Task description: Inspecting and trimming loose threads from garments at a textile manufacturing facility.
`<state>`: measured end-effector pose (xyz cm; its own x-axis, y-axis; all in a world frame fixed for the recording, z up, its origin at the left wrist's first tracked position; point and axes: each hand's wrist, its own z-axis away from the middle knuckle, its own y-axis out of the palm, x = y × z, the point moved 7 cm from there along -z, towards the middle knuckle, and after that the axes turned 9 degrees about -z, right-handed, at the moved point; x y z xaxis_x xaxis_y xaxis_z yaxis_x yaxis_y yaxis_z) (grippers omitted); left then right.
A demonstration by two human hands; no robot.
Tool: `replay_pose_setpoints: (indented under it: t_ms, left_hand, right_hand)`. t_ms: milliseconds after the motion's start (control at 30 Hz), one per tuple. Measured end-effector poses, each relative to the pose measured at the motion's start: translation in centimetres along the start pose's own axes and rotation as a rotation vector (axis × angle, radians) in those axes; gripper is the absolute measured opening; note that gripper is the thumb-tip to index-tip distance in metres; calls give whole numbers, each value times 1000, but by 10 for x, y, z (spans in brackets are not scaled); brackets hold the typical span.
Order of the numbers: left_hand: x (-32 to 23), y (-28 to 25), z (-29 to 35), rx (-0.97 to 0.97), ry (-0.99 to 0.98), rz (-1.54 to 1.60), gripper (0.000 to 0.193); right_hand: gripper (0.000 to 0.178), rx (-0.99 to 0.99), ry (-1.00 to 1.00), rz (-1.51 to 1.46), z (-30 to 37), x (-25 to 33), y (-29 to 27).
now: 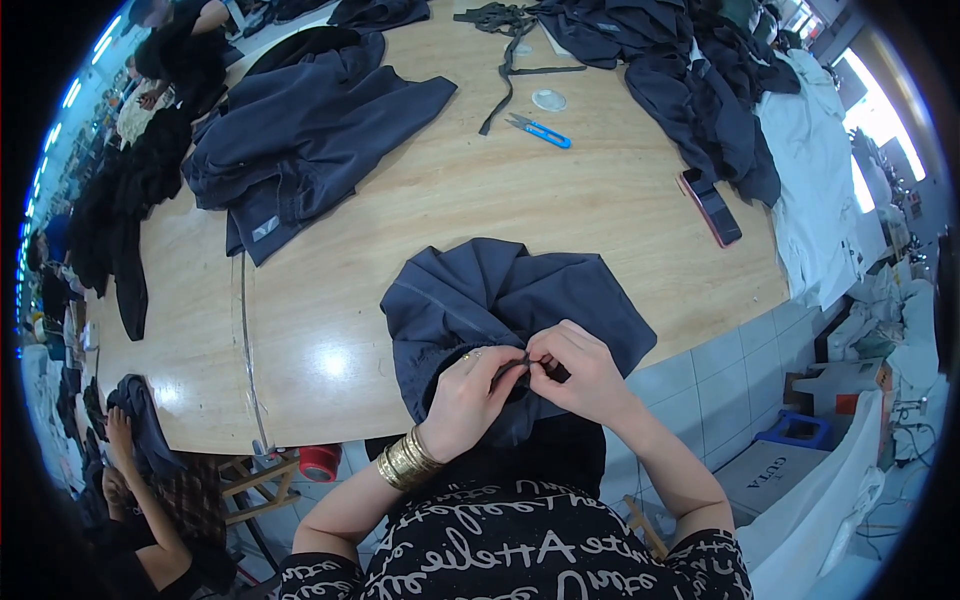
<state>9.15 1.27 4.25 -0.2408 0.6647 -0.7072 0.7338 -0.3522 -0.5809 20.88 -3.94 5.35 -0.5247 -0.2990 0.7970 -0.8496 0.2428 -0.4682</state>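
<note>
A dark blue-grey garment [475, 285] lies bunched at the table's near edge, with a gathered band along its opening. My left hand [466, 398], with gold bangles at the wrist, pinches the garment's edge between thumb and fingers. Right beside it my right hand [580, 368] is closed on the same edge, its fingertips almost meeting those of the left. Whatever small detail sits between the fingertips is too small to make out. Part of the garment hangs down toward my lap, below the hands.
Blue thread snips [545, 132], a pale round disc [548, 100] and dark fabric strips [508, 80] lie farther back. A phone [712, 208] rests at right, near dark garments [680, 110] and white cloth [815, 180]. Another dark garment [310, 135] lies back left. A co-worker's hand [119, 436] handles cloth at lower left.
</note>
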Motion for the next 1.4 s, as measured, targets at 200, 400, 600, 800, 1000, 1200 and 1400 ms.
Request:
replay_pose_setpoints:
  t_ms: [200, 400, 600, 800, 1000, 1200, 1400]
  left_hand:
    - [-2, 2, 2, 50, 79, -65, 17]
    - [29, 28, 13, 558, -601, 691, 15]
    - [36, 32, 13, 450, -688, 767, 13]
    - [37, 23, 6, 406, -569, 497, 12]
    - [35, 13, 4, 336, -461, 351, 15]
    - [48, -2, 7, 344, -448, 273, 16]
    - [33, 6, 4, 319, -681, 819, 12]
  right_hand:
    - [15, -50, 72, -32, 2, 2, -4]
    - [14, -117, 4, 12, 7, 6, -10]
    - [13, -128, -67, 21, 13, 11, -8]
    - [12, 66, 422, -122, 14, -10, -9]
    - [23, 62, 1047, -1159, 36, -36, -4]
    - [20, -374, 785, -1197, 26, -50, -40]
    - [12, 659, 214, -41, 3, 44, 14]
